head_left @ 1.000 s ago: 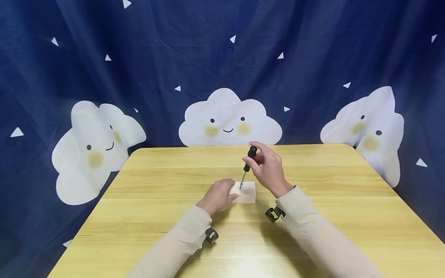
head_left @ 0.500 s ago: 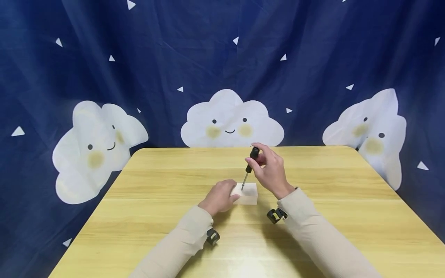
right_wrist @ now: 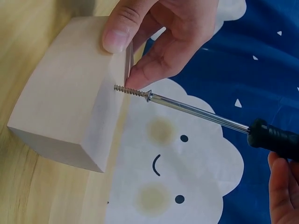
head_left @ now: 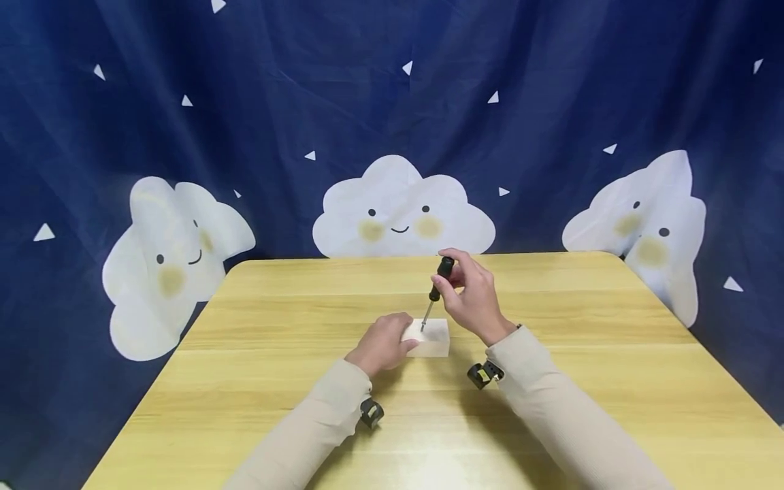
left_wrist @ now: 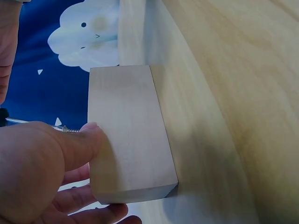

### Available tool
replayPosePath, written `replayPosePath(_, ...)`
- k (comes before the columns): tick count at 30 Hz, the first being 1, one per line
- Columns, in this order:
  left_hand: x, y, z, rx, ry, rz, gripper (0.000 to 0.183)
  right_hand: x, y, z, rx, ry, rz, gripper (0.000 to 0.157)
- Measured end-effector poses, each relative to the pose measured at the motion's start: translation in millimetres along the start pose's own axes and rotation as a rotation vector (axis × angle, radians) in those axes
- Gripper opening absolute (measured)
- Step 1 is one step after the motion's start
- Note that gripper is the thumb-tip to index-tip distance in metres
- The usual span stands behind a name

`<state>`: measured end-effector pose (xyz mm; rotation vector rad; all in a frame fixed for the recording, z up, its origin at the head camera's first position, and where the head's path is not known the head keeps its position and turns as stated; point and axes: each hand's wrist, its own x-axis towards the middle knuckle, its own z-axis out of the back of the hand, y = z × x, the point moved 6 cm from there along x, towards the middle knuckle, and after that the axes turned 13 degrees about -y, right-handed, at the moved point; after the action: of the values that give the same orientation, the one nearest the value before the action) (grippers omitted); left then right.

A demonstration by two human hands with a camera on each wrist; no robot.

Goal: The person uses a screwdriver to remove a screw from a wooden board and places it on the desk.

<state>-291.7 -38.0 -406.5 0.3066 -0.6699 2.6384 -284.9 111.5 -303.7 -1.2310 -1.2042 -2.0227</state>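
Observation:
A pale wooden block [head_left: 433, 348] lies on the table, gripped at its left end by my left hand [head_left: 382, 344]. In the left wrist view the thumb presses the near face of the block [left_wrist: 128, 135], while the other fingers reach round its end. My right hand [head_left: 474, 296] holds a screwdriver [head_left: 445, 269] by its black handle, thumb and fingers pinching it. The shaft slants down to a screw [right_wrist: 133, 91], whose head meets the driver tip. The screw's point stands at the block's top face, with most of its thread showing in the right wrist view.
The wooden table [head_left: 263, 408] spreads around the block on all sides. Behind it hangs a dark blue curtain [head_left: 275, 102] with white clouds and small triangles. Black wrist cameras, such as the right one [head_left: 485, 375], hang under the sleeves.
The whole head view shifts slightly right and down, then back. Both hands keep their hold on the block and screwdriver, with little other visible movement.

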Motion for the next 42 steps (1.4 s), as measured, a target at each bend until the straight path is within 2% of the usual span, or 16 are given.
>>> replayPosePath(14, -1.8, 1.5, -4.2, 0.008, 0.007, 0.012, 0.033, -2.8, -2.5, -1.1, 0.019, 0.026, 0.004, 0.041)
replayPosePath(19, -5.0, 0.8, -3.9, 0.003, 0.009, 0.012, 0.032, -4.8, -2.6, -0.1, 0.010, -0.021, -0.005, 0.044)
replayPosePath(26, -3.3, 0.1, -5.4, 0.007, 0.011, 0.002, 0.033, -4.0, -1.4, -1.6, 0.025, -0.089, 0.041, 0.044)
replayPosePath(35, -1.8, 3.0, -5.3, 0.022, 0.004, 0.004, 0.034, -1.6, 1.7, -4.8, 0.034, -0.032, 0.051, 0.040)
replayPosePath(42, -0.8, 3.2, -5.7, 0.025, 0.008, 0.018, 0.036, -2.0, 2.6, -5.5, 0.048, 0.004, 0.036, 0.043)
